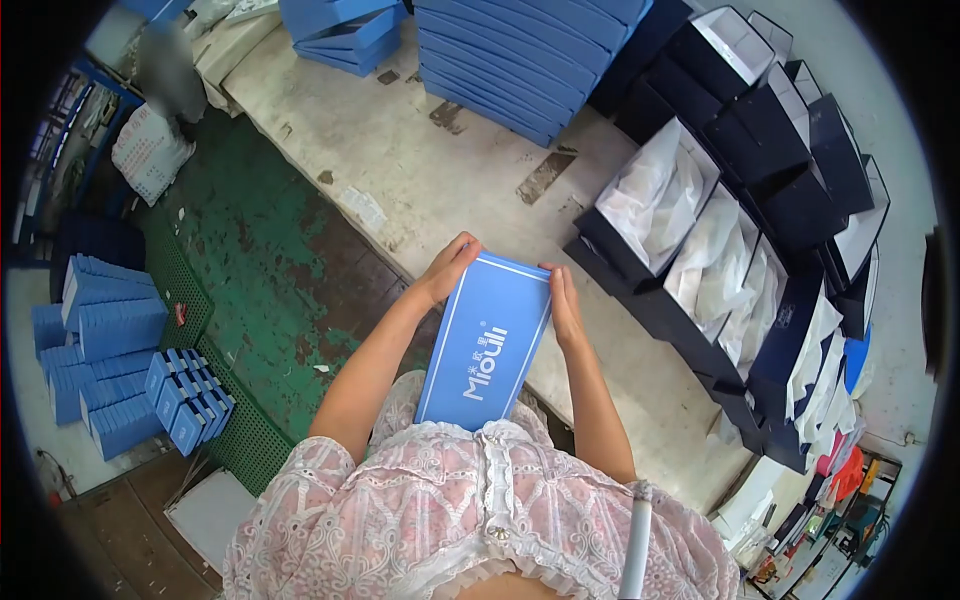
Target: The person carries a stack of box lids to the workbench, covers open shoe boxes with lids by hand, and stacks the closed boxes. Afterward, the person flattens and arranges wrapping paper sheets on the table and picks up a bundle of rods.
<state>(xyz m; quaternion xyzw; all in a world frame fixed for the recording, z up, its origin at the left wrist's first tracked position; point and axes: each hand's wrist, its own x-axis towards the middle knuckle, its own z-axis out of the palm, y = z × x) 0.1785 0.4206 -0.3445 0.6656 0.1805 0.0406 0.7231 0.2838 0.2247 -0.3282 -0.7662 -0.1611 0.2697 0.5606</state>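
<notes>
A flat blue box lid [487, 345] with a white border line and white "Miouli" lettering is held before my body, its near end against my lace top. My left hand [452, 268] grips its far left corner, fingers wrapped over the edge. At the far right corner, my right hand [565, 300] presses along the side with its fingers together. The worktable's pale top lies beyond and to the right of the lid.
Blue lids stand in a tall stack [510, 70] at the table's back. Dark open boxes with white tissue [655, 195] line the right side, with more dark boxes [770, 110] behind. Blue boxes [110, 340] are piled at left. A white sack [152, 152] sits on the green floor [260, 260].
</notes>
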